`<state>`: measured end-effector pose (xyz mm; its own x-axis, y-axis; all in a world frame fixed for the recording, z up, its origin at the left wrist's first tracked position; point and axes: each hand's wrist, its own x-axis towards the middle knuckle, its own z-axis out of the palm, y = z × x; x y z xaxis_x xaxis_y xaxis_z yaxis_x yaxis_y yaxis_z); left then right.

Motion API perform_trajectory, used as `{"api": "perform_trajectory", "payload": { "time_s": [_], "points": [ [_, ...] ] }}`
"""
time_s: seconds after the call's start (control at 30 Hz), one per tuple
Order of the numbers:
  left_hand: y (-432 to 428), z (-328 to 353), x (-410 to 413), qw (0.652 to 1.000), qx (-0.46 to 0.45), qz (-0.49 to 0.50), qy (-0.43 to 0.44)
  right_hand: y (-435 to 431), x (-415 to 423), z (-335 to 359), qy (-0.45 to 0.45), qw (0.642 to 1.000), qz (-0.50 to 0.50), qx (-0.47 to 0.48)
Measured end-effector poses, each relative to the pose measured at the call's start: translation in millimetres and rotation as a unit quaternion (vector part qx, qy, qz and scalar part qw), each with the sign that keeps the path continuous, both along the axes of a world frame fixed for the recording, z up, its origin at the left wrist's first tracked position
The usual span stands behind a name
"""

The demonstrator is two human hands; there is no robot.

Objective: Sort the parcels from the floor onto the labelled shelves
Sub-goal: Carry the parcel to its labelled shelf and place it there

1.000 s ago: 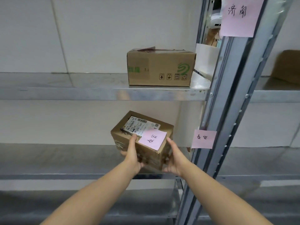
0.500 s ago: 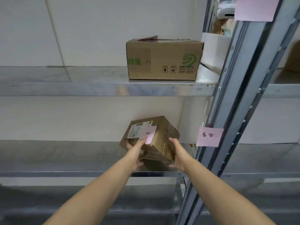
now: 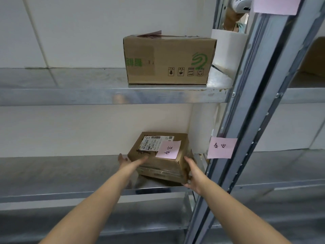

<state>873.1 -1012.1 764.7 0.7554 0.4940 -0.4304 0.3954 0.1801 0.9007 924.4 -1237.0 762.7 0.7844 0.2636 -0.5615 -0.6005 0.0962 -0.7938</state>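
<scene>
Setting the small parcel [image 3: 159, 155] down on the middle shelf [image 3: 61, 173], I am holding it between both hands at about 6 o'clock of the view's centre. My left hand [image 3: 131, 162] is lying flat along its left edge, fingers extended and the thumb spread behind; my right hand [image 3: 192, 171] is cupping the near right corner, fingers curled under. I cannot tell whether the base is resting fully on the metal or is slightly tilted. The pink note [image 3: 168, 149] on the parcel's top is showing the same two characters as the shelf label [image 3: 221, 147] at 3 o'clock from it, on the upright post [image 3: 246, 120], so I am judging this tier correct. At 12 o'clock, on the upper shelf [image 3: 70, 85], a larger carton [image 3: 168, 60] is already sitting. Releasing is what is remaining here; the floor is out of sight, so I cannot say how many parcels are waiting
</scene>
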Motion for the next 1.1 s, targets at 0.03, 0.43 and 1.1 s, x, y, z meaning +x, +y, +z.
{"api": "perform_trajectory", "payload": {
  "time_s": [0.03,0.43,1.1],
  "points": [
    [2,-1,1,1.000,-0.007,-0.023,-0.004,-1,-1,0,0.002,1.000,-0.002,0.006],
    [-13,-10,-3,0.996,-0.085,-0.017,0.004,-17,9,-12,-0.051,0.998,-0.026,0.001],
    [-37,-18,5,0.994,-0.098,-0.025,-0.033,-1,26,-47,0.005,0.988,-0.108,-0.111]
  ]
}}
